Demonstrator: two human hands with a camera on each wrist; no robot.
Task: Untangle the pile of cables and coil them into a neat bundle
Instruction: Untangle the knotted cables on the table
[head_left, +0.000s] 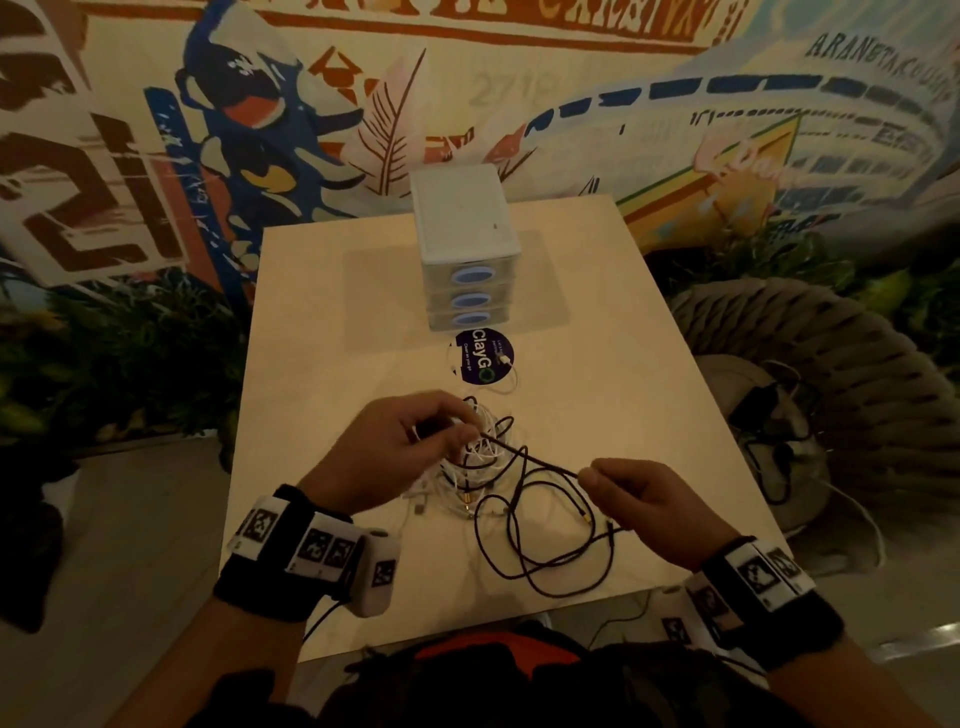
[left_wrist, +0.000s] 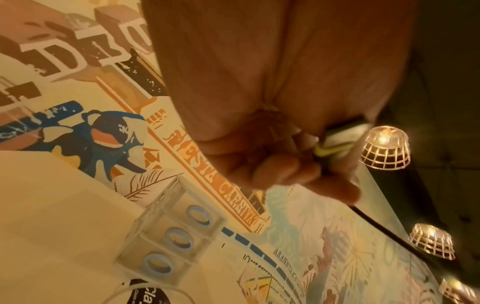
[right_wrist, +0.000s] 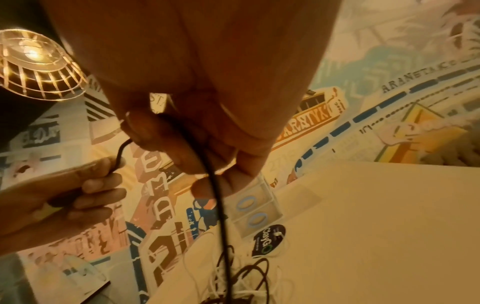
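A tangled pile of white and black cables (head_left: 480, 457) lies on the pale table (head_left: 649, 389), just in front of me. My left hand (head_left: 457, 431) hovers over the pile and grips the plug end of a black cable (head_left: 524, 454). In the left wrist view the fingers (left_wrist: 275, 170) curl round that dark plug, and the cable (left_wrist: 384, 232) leaves toward the lower right. My right hand (head_left: 589, 475) pinches the same black cable a short way along it. Its loose loops (head_left: 550, 551) sprawl near the table's front edge. From the right hand (right_wrist: 155, 131) the cable (right_wrist: 221, 205) hangs down to the pile.
A small three-drawer plastic unit (head_left: 467, 249) stands at the table's far middle, with a round dark sticker (head_left: 483, 358) and a white cable end (head_left: 511, 366) in front of it. A woven chair (head_left: 831, 364) holding dark wires sits right of the table. A mural wall stands behind.
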